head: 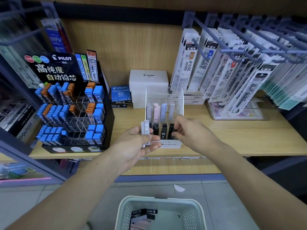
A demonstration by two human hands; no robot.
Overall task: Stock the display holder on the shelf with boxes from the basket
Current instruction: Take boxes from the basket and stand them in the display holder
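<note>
A clear acrylic display holder (180, 100) stands on the wooden shelf (232, 138), with pastel boxes in its upper row and black boxes in its lower row. My left hand (134, 146) holds two or three slim white and grey boxes (145, 128) upright just left of the holder. At the holder's lower right slot, my right hand (186, 128) pinches a black box (171, 131). A pale green basket (196, 211) sits on the floor below, with several black and pastel boxes (142, 216) in it.
A black Pilot lead display (69, 103) full of blue and orange cases stands left of the holder. White Pilot cartons (147, 80) and blue lead packs (120, 93) sit behind. Refill packets (232, 72) hang on hooks at the right, above a clear tray (216, 113).
</note>
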